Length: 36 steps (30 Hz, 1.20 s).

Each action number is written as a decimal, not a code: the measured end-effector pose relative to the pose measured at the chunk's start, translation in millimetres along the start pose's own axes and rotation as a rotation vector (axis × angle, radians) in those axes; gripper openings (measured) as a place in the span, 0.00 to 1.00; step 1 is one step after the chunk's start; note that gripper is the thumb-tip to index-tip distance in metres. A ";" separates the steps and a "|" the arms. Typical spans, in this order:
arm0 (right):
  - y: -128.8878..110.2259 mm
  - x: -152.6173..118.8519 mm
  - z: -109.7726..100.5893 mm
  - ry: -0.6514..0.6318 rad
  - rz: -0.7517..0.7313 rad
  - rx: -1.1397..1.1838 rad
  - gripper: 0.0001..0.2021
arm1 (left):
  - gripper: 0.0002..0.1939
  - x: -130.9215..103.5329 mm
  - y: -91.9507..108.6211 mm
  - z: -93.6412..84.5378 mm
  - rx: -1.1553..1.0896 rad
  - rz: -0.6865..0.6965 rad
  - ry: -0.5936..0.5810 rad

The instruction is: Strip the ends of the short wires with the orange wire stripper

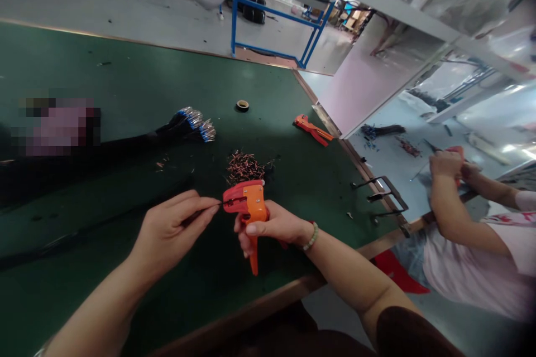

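In the head view my right hand (268, 228) is wrapped round the handles of a red and orange wire stripper (254, 198). Its jaws face left, toward my left hand (180, 228). The thumb and forefinger of that left hand pinch a thin dark wire (219, 203), whose end sits at the stripper's mouth; how deep it goes I cannot tell. Just beyond the tool lies a pile of copper-and-black wire scraps (245, 166). To the left, a long black bundle of wires (138, 145) ends in blue and silvery tips (192, 117).
A second orange wire stripper (312, 129) and a roll of black tape (242, 105) lie on the green table (167, 78). A black metal bracket (385, 198) is at the right edge. Beyond it, a co-worker's hands (450, 164) hold an orange-red tool at another table.
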State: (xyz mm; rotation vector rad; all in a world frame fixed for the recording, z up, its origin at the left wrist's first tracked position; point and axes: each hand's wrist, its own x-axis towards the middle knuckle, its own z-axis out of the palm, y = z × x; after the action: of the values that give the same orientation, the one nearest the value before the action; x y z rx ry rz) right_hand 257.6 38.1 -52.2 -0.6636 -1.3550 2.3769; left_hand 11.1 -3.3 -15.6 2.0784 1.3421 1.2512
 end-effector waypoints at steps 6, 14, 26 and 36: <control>-2.6 0.6 5.6 0.079 0.007 -0.061 0.23 | 0.10 -1.0 0.9 -0.7 0.046 0.054 0.001; 1.3 3.4 15.1 0.200 -0.014 -0.057 0.27 | 0.10 -2.0 0.8 -1.3 0.051 0.040 0.000; 8.9 12.4 21.5 0.312 -0.041 0.041 0.26 | 0.14 -9.6 -10.6 3.1 0.141 0.004 -0.011; -6.0 4.0 7.5 0.204 -0.070 -0.070 0.26 | 0.08 -7.4 -13.8 3.2 0.184 0.039 0.031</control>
State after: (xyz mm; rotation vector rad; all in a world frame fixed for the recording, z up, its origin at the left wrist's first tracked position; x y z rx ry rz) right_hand 250.4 37.7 -44.6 -0.8390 -1.3546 2.1499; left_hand 5.2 -2.5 -30.5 2.2262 1.4879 1.2214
